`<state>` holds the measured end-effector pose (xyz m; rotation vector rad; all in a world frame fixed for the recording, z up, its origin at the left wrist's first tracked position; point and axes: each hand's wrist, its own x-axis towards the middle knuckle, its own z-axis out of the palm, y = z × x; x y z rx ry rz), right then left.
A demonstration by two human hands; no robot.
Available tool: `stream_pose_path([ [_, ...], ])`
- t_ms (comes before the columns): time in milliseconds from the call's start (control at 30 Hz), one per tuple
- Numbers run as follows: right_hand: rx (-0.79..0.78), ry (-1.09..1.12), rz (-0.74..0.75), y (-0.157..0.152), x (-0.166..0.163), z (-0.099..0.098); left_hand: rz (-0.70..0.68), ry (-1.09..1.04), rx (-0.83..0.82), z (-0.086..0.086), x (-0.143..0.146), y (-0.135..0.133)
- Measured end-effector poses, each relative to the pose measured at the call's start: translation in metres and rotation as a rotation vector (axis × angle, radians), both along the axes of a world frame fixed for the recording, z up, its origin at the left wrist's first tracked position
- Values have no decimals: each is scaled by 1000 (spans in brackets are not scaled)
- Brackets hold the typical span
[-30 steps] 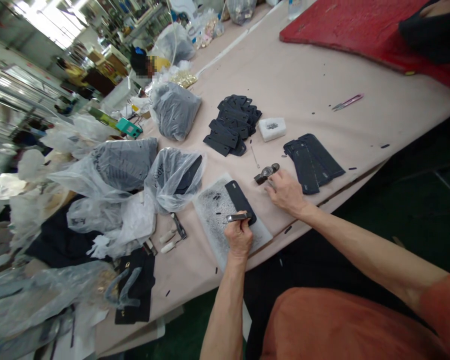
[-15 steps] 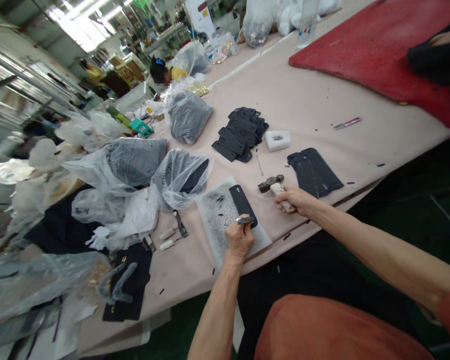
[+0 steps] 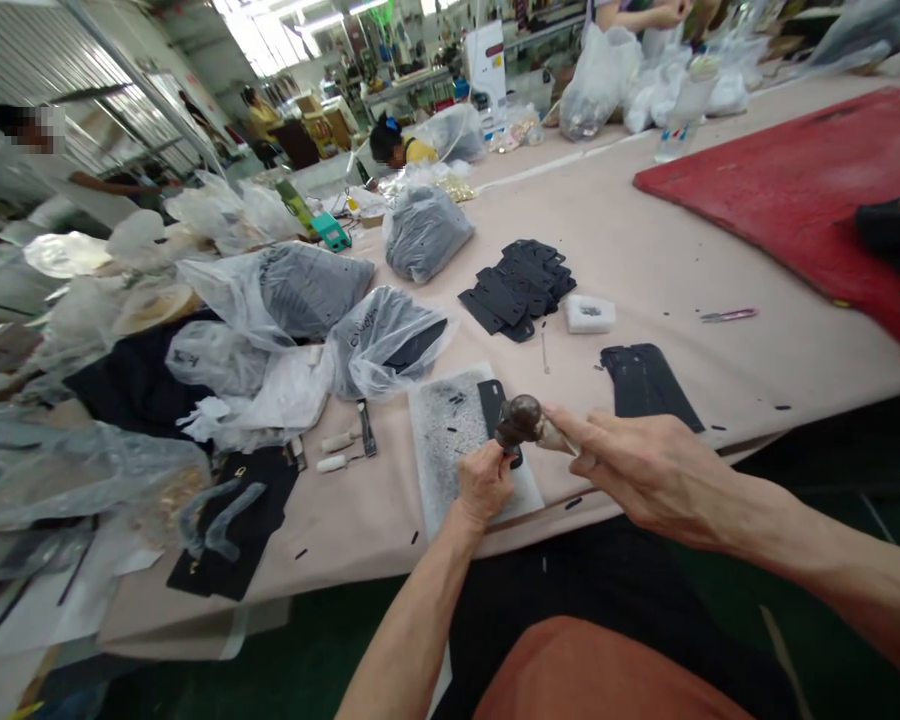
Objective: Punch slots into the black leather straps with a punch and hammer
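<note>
My right hand point(image 3: 641, 468) grips a small hammer point(image 3: 521, 420) by its pale handle, its dark metal head raised just above my left hand. My left hand point(image 3: 484, 483) is closed in a fist over the near end of a black leather piece point(image 3: 490, 401) lying on a white punching pad point(image 3: 444, 432). What the fist holds is hidden by the hammer head. To the right lies a flat stack of black pieces point(image 3: 649, 380). A fanned pile of black pieces point(image 3: 520, 285) and a small white box point(image 3: 590, 313) sit further back.
Plastic bags of dark parts point(image 3: 390, 340) crowd the left side of the pink table point(image 3: 645, 250). Small punch tools point(image 3: 345, 450) lie left of the pad. A red mat point(image 3: 780, 190) covers the far right. Purple snips point(image 3: 729, 316) lie beside it. Other people work further back.
My right hand took the hammer off the table and lifted it over my left fist. The camera tilted up, showing more of the room.
</note>
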<state>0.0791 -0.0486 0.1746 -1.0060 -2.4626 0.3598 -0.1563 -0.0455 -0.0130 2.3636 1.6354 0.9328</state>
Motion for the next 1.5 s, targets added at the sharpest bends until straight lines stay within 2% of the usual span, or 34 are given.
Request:
stream_pose_path([
  [67, 27, -50, 8, 0, -2, 1, 1, -9, 8, 0, 0, 0],
  [200, 95, -4, -18, -1, -4, 2, -5, -15, 24, 1, 1, 2],
  [333, 43, -94, 13, -4, -4, 3, 17, 6, 44, 3, 2, 2],
  [467, 95, 2, -21, -4, -4, 1, 6, 1, 26, 4, 3, 1],
  [533, 112, -30, -2, -4, -4, 0, 17, 7, 32, 4, 3, 1],
  [867, 80, -159, -4, -6, -1, 1, 29, 59, 27, 6, 2, 2],
  [1000, 66, -125, -24, -8, -1, 2, 38, 76, 27, 4, 1, 3],
  [1100, -34, -53, -40, -6, 1, 0, 34, 36, 18, 2, 0, 3],
  [1167, -178, 78, -154, 1, 4, -9, 30, -11, -6, 1, 0, 2],
  [1233, -418, 215, -297, 11, 6, -30, 33, -71, -29, 0, 0, 1],
  [1300, -691, 302, -408, 22, 9, -61, 45, -154, -47, -1, 0, -1],
  [1367, -869, 309, -482, 31, 12, -96, 77, -243, -70, 0, -1, -2],
  [1433, -853, 203, -542, 36, 12, -125, 130, -308, -102, 1, -1, -2],
  [1500, -663, 23, -600, 39, 9, -142, 194, -342, -137, 3, -2, -2],
])
